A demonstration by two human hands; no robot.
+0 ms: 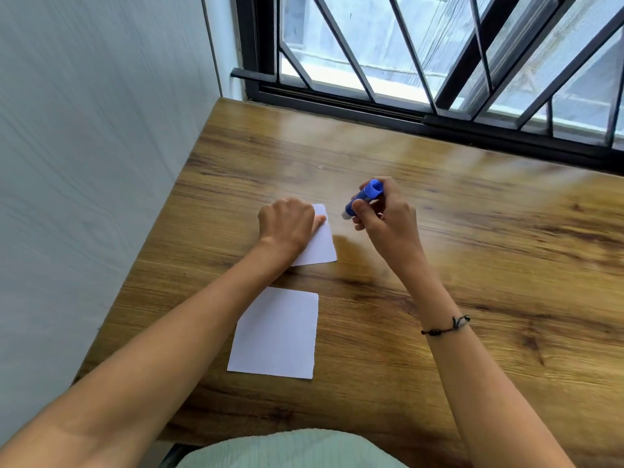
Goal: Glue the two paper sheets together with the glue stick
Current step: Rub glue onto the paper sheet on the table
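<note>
1. Pinning the far paper sheet [320, 243] to the table [439, 265], the left hand [287, 224] presses down with fingers curled under, probably so the sheet cannot slide under the glue.
2. Nearer the person, a second paper sheet [277, 332] lies flat and untouched, apart from the first, presumably waiting to be laid on once glue is spread.
3. Just right of the pinned sheet, the right hand [381, 211] has its grip closed around the blue glue stick [363, 197], tilted with its pale tip aimed down towards the sheet's edge, not yet touching.
</note>
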